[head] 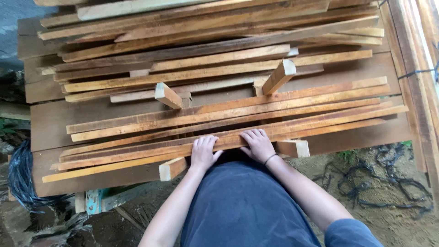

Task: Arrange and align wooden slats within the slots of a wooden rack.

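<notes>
Hands rest side by side on the near edge of a pile of long wooden slats: your left hand (203,152) lies palm down with its fingers spread flat over the front slat (137,153), and your right hand (259,145) sits just beside it, fingers curled over the same strip's edge, a thin dark band on the wrist. Neither hand is closed around anything; both press on the wood from above. That front slat runs from the left end of the pile across to the right, lying on top of wide dark boards (50,121) that form the base of the stack. Behind your hands more pale orange-brown slats lie roughly parallel, layered toward the far side. Several short wooden blocks poke out among them: one (172,168) just left of your left hand under the slat's edge, one (293,148) touching the right side near your right wrist, and two more (167,95) (280,76) tilted up further back. A bundle of black strapping (20,176) hangs at the left, and loose black cord (388,183) lies on the dirt ground to the right.
</notes>
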